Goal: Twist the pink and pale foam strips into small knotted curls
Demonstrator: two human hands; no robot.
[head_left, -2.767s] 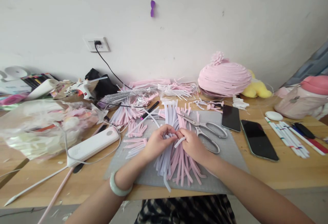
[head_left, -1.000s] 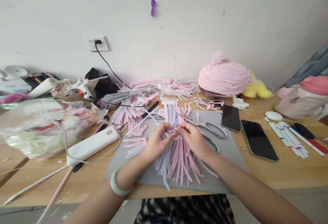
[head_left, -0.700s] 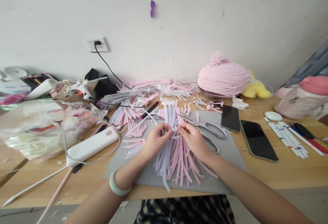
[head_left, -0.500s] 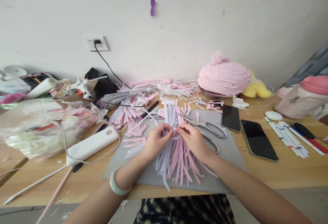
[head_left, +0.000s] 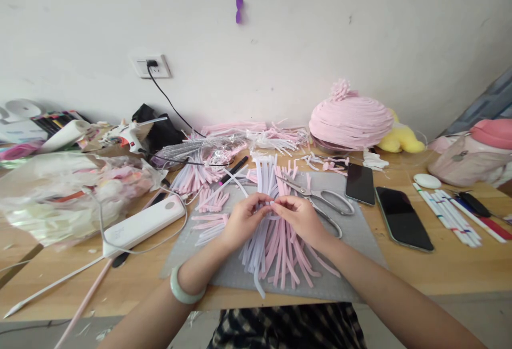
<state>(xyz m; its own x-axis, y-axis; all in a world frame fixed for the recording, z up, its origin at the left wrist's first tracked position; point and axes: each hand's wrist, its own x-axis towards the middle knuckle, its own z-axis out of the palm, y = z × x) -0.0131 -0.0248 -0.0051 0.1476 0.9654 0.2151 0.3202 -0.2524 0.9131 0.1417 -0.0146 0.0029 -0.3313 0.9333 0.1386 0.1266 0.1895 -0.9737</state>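
My left hand [head_left: 246, 218] and my right hand [head_left: 298, 216] meet fingertip to fingertip above the grey cutting mat [head_left: 356, 258]. Both are closed in a pinch on a short pale pipe cleaner, mostly hidden by the fingers. Beneath them lie a bunch of pale lavender pipe cleaners [head_left: 253, 253] and a fan of pink pipe cleaners [head_left: 285, 256]. Scissors [head_left: 326, 200] with silver handles rest just right of my right hand. Small pink folded pieces [head_left: 212, 200] sit to the left of my left hand.
Two phones [head_left: 404, 218] and several white markers [head_left: 452, 216] are at the right. A white power bank [head_left: 146, 226] with a cable and a plastic bag of scraps [head_left: 80, 194] lie left. Behind are a glue gun [head_left: 130, 136] and a large pink dome [head_left: 352, 120].
The fingertips have drawn closer together, and the pale strip that showed between them is now mostly covered. The things on the table stay where they were.
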